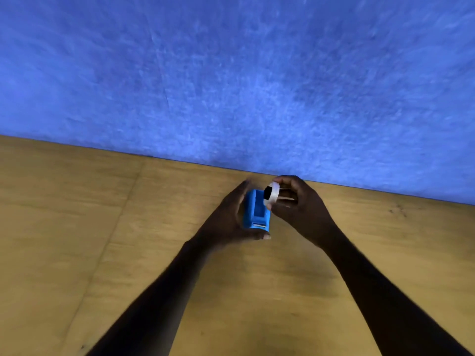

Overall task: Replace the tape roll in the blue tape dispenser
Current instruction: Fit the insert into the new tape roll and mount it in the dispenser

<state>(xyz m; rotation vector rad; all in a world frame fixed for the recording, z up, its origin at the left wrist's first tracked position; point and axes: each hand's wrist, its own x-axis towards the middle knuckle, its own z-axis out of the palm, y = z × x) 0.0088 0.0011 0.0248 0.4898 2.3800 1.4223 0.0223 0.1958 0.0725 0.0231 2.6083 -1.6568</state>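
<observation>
- The left hand grasps the dispenser from its left side, with the thumb under the near end and the fingers along the far end.
- The dispenser is blue and is held above the table, just below the centre of the view. Its open slot faces up, and the metal cutter is at its 6 o'clock end.
- The right hand pinches the roll between thumb and fingers.
- The roll is white with a dark core. It stands on edge at the 1 o'clock corner of the dispenser, touching it or just beside it; I cannot tell which.
- A thin strip of tape runs from the roll toward 3 o'clock, into the right hand.
- Behind the table, from 9 to 3 o'clock, there is a blue wall.
- Both forearms come in from 6 o'clock.
</observation>
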